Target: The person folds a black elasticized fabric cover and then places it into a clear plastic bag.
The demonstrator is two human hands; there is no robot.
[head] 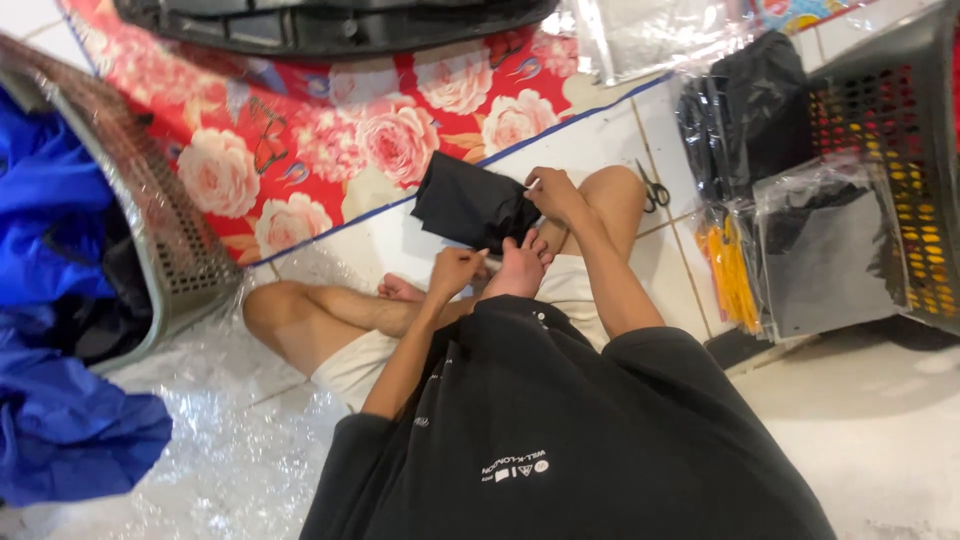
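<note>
From the head camera, a person sits cross-legged on a pale tiled floor (610, 130), seen from above and behind the shoulders, in a black shirt and light shorts.

Both hands meet at a folded black garment (470, 205) lying on the floor just beyond the crossed legs, partly against a bare foot (520, 268). The right hand (552, 192) is closed in a pinch on the garment's right edge, near its far corner; a small pale scrap shows between its fingertips, too small to identify. The left hand (455, 270) is curled narrow at the garment's near edge, fingertips touching or gripping the cloth; I cannot tell which.

The garment lies far and slightly left of both hands, its long axis running from far-left to near-right. The right hand sits farther out along that axis, on the cloth; the left is at the near end, closer to the body.

A floral red mat (330, 130) spreads to the far left, its blue-edged border just beside the garment. Small scissors (655, 190) lie on the tiles just right of the right knee. Farther right are clear bags holding dark clothing (830, 245), a bundle of yellow tags (730, 275) and a dark perforated crate (900, 150). At the left, a grey basket (150, 220) holds blue fabric (50, 200), with crinkled clear plastic (220, 440) on the near floor.
</note>
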